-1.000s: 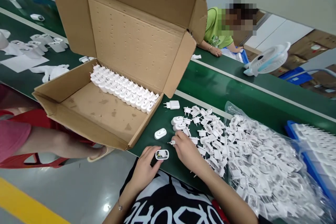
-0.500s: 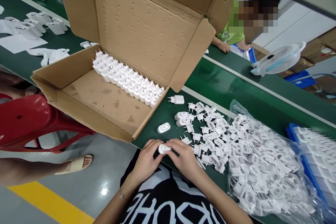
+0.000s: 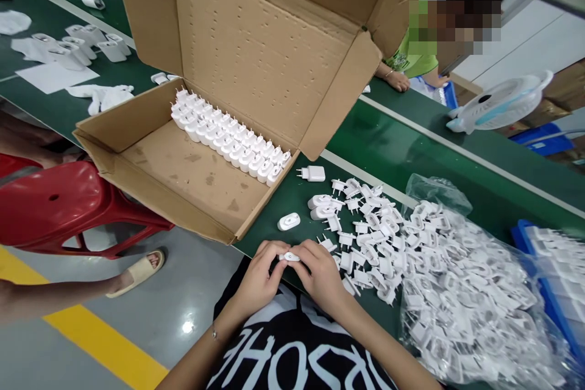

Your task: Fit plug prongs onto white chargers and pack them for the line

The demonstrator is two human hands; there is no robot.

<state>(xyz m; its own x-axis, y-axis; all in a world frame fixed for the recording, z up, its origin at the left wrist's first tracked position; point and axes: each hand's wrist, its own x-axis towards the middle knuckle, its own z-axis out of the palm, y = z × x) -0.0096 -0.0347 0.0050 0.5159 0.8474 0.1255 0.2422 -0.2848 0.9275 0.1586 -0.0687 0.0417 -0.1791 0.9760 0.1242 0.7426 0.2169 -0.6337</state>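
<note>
My left hand (image 3: 259,279) and my right hand (image 3: 320,274) meet at the near edge of the green belt (image 3: 393,152), fingers pinched together on one small white charger shell (image 3: 289,256). Most of that shell is hidden by my fingers. Just beyond lies a loose white oval shell (image 3: 289,221). To the right of my hands spreads a heap of white plug inserts (image 3: 365,234). An open cardboard box (image 3: 183,177) stands to the left, with two rows of white assembled chargers (image 3: 231,143) along its back wall.
A clear plastic bag of white parts (image 3: 470,298) lies at the right, with a blue tray (image 3: 548,256) behind it. A single white charger (image 3: 311,173) rests by the box corner. A red stool (image 3: 59,207) and another person's sandalled foot (image 3: 137,268) are at the left. A person in green sits across the belt by a small fan (image 3: 498,103).
My right hand came off the heap with a plug insert and joined my left hand on the shell. Both hands now press it together. The view shifted slightly left.
</note>
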